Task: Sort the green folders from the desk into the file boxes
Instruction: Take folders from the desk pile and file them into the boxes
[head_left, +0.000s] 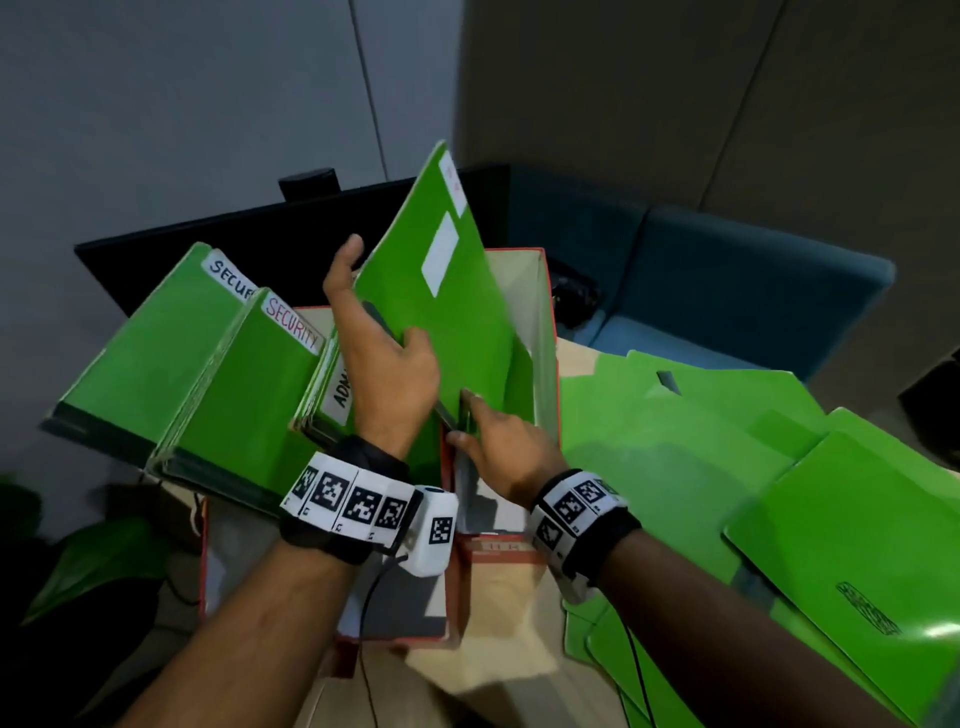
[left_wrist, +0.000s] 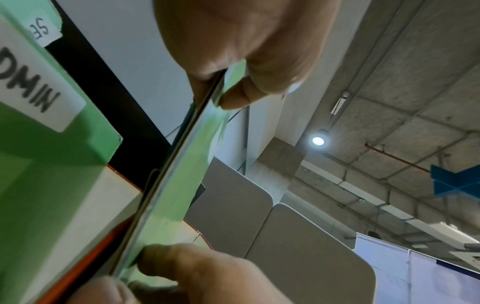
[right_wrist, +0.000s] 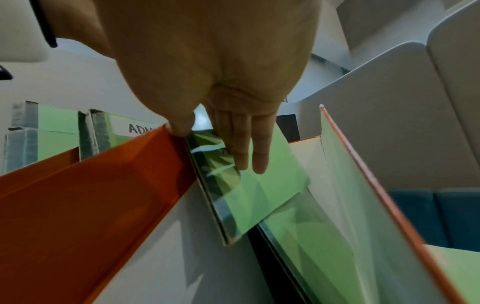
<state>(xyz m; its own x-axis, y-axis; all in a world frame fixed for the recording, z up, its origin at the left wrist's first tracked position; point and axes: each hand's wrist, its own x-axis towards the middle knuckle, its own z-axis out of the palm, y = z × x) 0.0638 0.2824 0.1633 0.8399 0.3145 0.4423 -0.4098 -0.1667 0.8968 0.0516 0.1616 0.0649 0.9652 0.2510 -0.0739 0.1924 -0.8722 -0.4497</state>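
Observation:
A green folder (head_left: 447, 322) with white labels stands tilted in the right-hand orange file box (head_left: 548, 322), its lower end down inside. My left hand (head_left: 400, 348) grips the folder's left edge, thumb on the front face and index finger raised; in the left wrist view that hand (left_wrist: 233, 88) pinches the thin edge of the folder (left_wrist: 182, 185). My right hand (head_left: 465, 415) holds the lower edge at the box mouth. In the right wrist view its fingers (right_wrist: 246, 148) lie flat on the folder (right_wrist: 259, 195), thumb at the edge.
The left file box (head_left: 205, 545) holds upright green folders labelled SECURITY (head_left: 234, 374) and ADMIN (head_left: 337, 395). Several loose green folders (head_left: 727, 441) lie spread over the desk on the right. A black monitor (head_left: 234, 249) stands behind the boxes, a blue sofa (head_left: 753, 270) beyond.

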